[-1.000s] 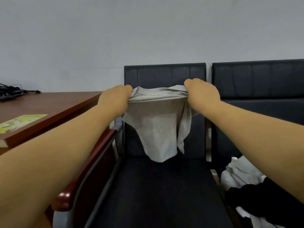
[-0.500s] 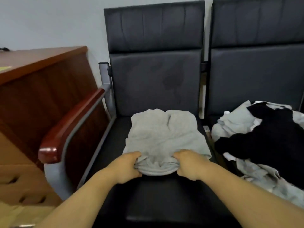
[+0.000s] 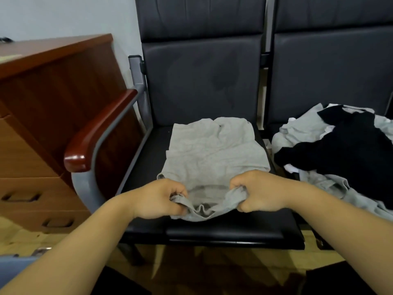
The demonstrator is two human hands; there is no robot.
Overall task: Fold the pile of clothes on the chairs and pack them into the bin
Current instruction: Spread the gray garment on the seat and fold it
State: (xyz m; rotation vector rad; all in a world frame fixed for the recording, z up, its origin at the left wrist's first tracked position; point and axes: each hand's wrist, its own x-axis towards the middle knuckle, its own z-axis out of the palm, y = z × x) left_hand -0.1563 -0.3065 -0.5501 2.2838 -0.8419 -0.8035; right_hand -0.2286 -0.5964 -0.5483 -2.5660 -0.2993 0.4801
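Note:
A light grey garment (image 3: 212, 150) lies spread on the seat of the left black chair (image 3: 223, 231). My left hand (image 3: 157, 199) grips its near edge on the left, and my right hand (image 3: 257, 191) grips the same edge on the right, bunching the cloth between them. A pile of grey, white and black clothes (image 3: 344, 150) lies on the right chair seat, beside my right forearm. No bin is in view.
A red-brown wooden armrest (image 3: 97, 133) on a grey metal frame stands left of the seat. Beyond it is a wooden desk with drawers (image 3: 42, 116). A wooden floor (image 3: 212, 271) shows below the seat's front edge.
A second ago both hands held the grey garment up in front of the chair back. They brought it down onto the seat, and now they bunch its near edge.

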